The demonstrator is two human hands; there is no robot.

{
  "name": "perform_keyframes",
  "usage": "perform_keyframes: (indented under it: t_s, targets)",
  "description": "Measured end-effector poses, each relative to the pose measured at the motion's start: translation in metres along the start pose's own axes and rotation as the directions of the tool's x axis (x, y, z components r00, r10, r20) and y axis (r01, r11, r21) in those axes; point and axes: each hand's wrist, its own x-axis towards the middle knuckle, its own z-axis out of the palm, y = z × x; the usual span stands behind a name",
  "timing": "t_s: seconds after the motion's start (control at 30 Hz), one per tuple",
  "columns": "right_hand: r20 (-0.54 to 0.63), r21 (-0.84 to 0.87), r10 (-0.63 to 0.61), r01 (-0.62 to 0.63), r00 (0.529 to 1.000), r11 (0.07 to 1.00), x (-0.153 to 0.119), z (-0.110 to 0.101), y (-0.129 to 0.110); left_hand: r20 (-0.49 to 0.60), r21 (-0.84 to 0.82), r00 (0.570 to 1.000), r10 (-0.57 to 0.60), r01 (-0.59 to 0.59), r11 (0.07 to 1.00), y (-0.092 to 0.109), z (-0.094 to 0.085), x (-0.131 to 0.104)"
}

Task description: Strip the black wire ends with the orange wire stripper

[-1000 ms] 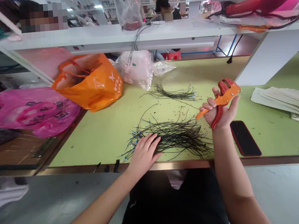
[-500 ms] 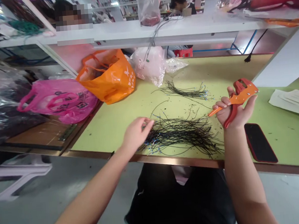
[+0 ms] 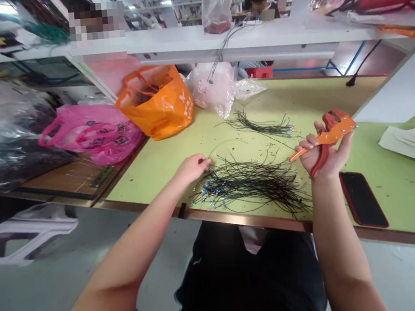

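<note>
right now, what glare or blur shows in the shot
Head view: glints on clear plastic at left; head view: the thin wire by the left hand looks faint and smeared, the red object at upper right is soft, pixelation covers part of the upper left.

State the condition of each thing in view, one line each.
Orange-and-red tool, gripped in the right hand
Wire, apparently pinched by the left hand
Larger wire bundle, spread loosely
Smaller wire bundle, lying separately
Phone, face up, screen dark
Orange bag, mouth open
Pink bag, slumped
Papers, stacked unevenly
Black plug, unplugged
</note>
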Motion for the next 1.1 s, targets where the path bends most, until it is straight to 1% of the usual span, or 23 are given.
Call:
perform_keyframes:
  t_s: [0.07, 0.1, 0.13, 0.17, 0.2, 0.23, 0.27, 0.3, 0.33, 0.37, 0.4, 0.47, 0.53, 0.57, 0.63, 0.73, 0.83, 0.9, 0.93, 1.0, 1.07, 1.1]
  targets:
    - [0.007, -0.001, 0.006, -0.006, 1.000, 1.000, 0.000, 0.000, 0.000, -0.128, -0.216, 0.992, 0.008, -0.036, 0.976, -0.001, -0.006, -0.001]
    - [0.010, -0.004, 0.007, -0.007, 1.000, 1.000, 0.000, 0.000, 0.000, -0.213, -0.336, 0.977, 0.006, -0.080, 0.938, 0.000, -0.008, -0.003]
    - [0.011, -0.008, 0.008, -0.008, 1.000, 1.000, -0.001, 0.000, 0.000, -0.299, -0.430, 0.954, 0.004, -0.138, 0.892, 0.002, -0.010, -0.006]
    - [0.010, -0.012, 0.006, -0.006, 1.000, 1.000, -0.001, 0.001, 0.001, -0.376, -0.475, 0.927, 0.010, -0.202, 0.857, 0.006, -0.010, -0.010]
    - [0.008, -0.015, 0.003, -0.003, 1.000, 1.000, -0.001, 0.001, 0.001, -0.433, -0.461, 0.900, 0.038, -0.258, 0.849, 0.010, -0.009, -0.015]
    - [0.006, -0.017, -0.001, 0.001, 1.000, 1.000, -0.002, 0.002, 0.001, -0.466, -0.403, 0.880, 0.093, -0.305, 0.863, 0.016, -0.007, -0.020]
    - [0.005, -0.020, -0.004, 0.004, 1.000, 1.000, -0.002, 0.003, 0.002, -0.466, -0.314, 0.867, 0.178, -0.351, 0.882, 0.022, -0.004, -0.026]
    - [0.005, -0.022, -0.005, 0.005, 1.000, 1.000, -0.002, 0.004, 0.002, -0.427, -0.207, 0.859, 0.284, -0.398, 0.894, 0.028, -0.001, -0.030]
    - [0.005, -0.026, -0.004, 0.005, 1.000, 1.000, -0.002, 0.004, 0.002, -0.354, -0.100, 0.850, 0.389, -0.448, 0.888, 0.034, 0.004, -0.034]
    - [0.004, -0.030, -0.004, 0.004, 1.000, 1.000, -0.002, 0.005, 0.002, -0.263, -0.005, 0.839, 0.476, -0.494, 0.869, 0.039, 0.009, -0.037]
    - [0.004, -0.035, -0.003, 0.003, 1.000, 0.999, -0.002, 0.006, 0.002, -0.170, 0.072, 0.828, 0.535, -0.531, 0.845, 0.043, 0.015, -0.038]
    - [0.004, -0.048, -0.006, 0.006, 1.000, 0.999, -0.003, 0.007, 0.002, -0.036, 0.190, 0.821, 0.570, -0.555, 0.810, 0.049, 0.026, -0.038]
    - [0.004, -0.061, -0.021, 0.021, 1.000, 0.998, -0.003, 0.008, 0.002, 0.030, 0.283, 0.825, 0.564, -0.548, 0.787, 0.052, 0.035, -0.036]
    - [0.003, -0.067, -0.030, 0.030, 1.000, 0.997, -0.003, 0.008, 0.002, 0.041, 0.315, 0.823, 0.567, -0.549, 0.774, 0.052, 0.039, -0.035]
    - [-0.009, -0.078, -0.040, 0.039, 0.999, 0.996, -0.004, 0.008, 0.002, 0.015, 0.331, 0.812, 0.584, -0.555, 0.763, 0.051, 0.044, -0.038]
    - [-0.022, -0.071, -0.029, 0.028, 0.999, 0.997, -0.004, 0.007, 0.002, -0.054, 0.254, 0.792, 0.609, -0.579, 0.775, 0.055, 0.051, -0.047]
    - [-0.017, -0.057, -0.031, 0.030, 0.999, 0.998, -0.005, 0.006, 0.001, -0.039, 0.161, 0.760, 0.649, -0.637, 0.754, 0.068, 0.058, -0.050]
    - [-0.017, -0.060, -0.043, 0.041, 0.999, 0.997, -0.005, 0.007, 0.001, -0.036, 0.148, 0.749, 0.662, -0.651, 0.744, 0.083, 0.062, -0.038]
    - [-0.019, -0.062, -0.050, 0.049, 0.999, 0.997, -0.005, 0.007, 0.000, -0.035, 0.167, 0.751, 0.660, -0.646, 0.745, 0.092, 0.063, -0.026]
    - [-0.024, -0.060, -0.060, 0.058, 0.998, 0.997, -0.006, 0.008, 0.000, -0.011, 0.260, 0.763, 0.647, -0.622, 0.738, 0.111, 0.067, 0.005]
    - [-0.030, -0.048, -0.066, 0.065, 0.997, 0.997, -0.005, 0.006, 0.001, 0.044, 0.411, 0.770, 0.636, -0.595, 0.691, 0.130, 0.072, 0.043]
    - [-0.032, -0.040, -0.067, 0.066, 0.997, 0.997, -0.005, 0.005, 0.001, 0.060, 0.439, 0.770, 0.635, -0.591, 0.676, 0.139, 0.076, 0.062]
